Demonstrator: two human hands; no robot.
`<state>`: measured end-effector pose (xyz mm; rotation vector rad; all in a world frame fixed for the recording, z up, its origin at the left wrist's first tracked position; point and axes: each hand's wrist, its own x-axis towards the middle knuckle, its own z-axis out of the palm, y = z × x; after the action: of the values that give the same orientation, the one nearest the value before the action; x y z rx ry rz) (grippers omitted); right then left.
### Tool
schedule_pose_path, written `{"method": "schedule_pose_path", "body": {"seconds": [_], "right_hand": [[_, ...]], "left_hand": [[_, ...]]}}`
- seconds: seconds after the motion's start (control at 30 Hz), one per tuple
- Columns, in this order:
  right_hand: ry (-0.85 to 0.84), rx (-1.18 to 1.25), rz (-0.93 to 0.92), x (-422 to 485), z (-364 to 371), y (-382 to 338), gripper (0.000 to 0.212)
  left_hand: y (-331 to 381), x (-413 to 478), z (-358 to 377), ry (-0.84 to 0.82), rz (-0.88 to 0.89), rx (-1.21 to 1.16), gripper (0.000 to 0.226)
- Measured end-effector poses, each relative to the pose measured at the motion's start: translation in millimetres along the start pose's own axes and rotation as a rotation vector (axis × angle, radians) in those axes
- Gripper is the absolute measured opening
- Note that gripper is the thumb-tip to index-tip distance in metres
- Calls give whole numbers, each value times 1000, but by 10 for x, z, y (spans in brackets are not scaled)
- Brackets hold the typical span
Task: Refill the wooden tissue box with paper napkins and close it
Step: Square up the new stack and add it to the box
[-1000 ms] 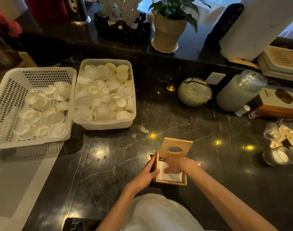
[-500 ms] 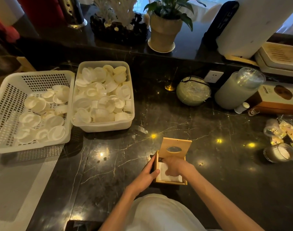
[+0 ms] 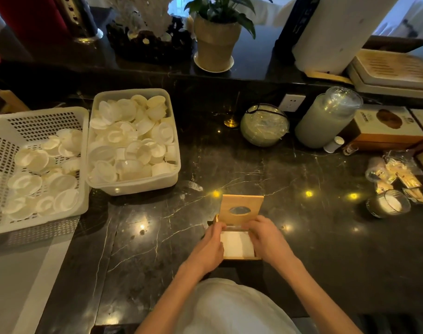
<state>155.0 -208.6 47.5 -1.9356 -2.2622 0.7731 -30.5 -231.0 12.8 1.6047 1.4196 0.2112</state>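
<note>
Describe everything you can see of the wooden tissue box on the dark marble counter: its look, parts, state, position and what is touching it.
The light-coloured wooden tissue box sits on the dark veined marble counter, near its front edge. Its flat wooden lid, pierced by an oval slot, stands raised at the far side, so the box is open. White paper napkins fill the inside. The left hand rests against the box's left side and the right hand against its right, fingertips near the lid's base.
</note>
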Motion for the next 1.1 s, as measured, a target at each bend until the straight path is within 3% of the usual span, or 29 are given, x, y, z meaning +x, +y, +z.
{"method": "schedule_pose_path", "body": {"seconds": [0.1, 0.2, 0.3, 0.47, 0.73, 1.1], "right_hand": [[49, -195, 107, -37, 121, -11, 32], [-178, -280, 286, 23, 89, 103, 48], [-438, -244, 287, 181, 43, 141, 57], [-598, -346, 281, 310, 58, 72, 56], [-623, -203, 316, 372, 105, 188, 63], [-607, -90, 324, 370, 158, 270, 57]], "left_hand": [[103, 142, -54, -143, -69, 231, 51], [204, 326, -121, -233, -155, 361, 48], [252, 454, -190, -303, -206, 443, 47], [323, 517, -191, -375, -293, 497, 51], [300, 483, -180, -325, -296, 408, 46], [266, 458, -145, -299, -307, 370, 45]]}}
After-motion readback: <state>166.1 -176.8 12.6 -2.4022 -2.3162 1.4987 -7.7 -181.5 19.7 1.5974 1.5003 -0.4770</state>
